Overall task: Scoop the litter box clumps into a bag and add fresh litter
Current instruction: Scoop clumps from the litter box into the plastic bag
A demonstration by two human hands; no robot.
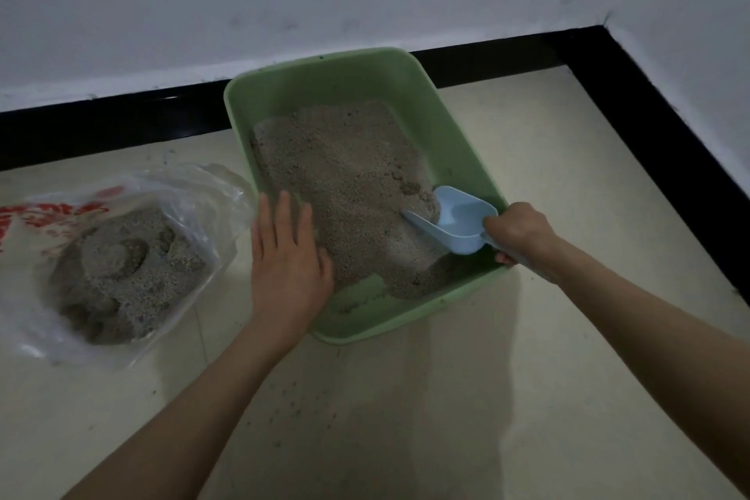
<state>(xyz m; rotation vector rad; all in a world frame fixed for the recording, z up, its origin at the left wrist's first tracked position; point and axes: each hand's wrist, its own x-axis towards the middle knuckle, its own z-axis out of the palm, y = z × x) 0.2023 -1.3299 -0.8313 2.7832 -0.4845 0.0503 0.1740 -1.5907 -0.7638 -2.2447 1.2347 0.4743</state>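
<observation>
Your right hand was curled round the handle of the pale blue scoop, and the fist hid that handle almost entirely; only a sliver showed beneath your knuckles. The scoop's front edge was dug into the grey-brown litter near the right wall of the green litter box, and its bowl looked empty, though the dim light made that hard to judge. Your left hand lay flat with straight fingers over the box's left rim, holding nothing; it covered that stretch of rim, so you could not tell whether the palm pressed the rim or the litter beside it. The litter was heaped toward the far and middle parts, leaving bare green bottom near you. No separate clumps could be picked out in the grain. To the left, on the pale floor, lay a clear plastic bag with red print, cut off by the left edge, holding a mound of litter. Loose grains dotted the floor before the box.
</observation>
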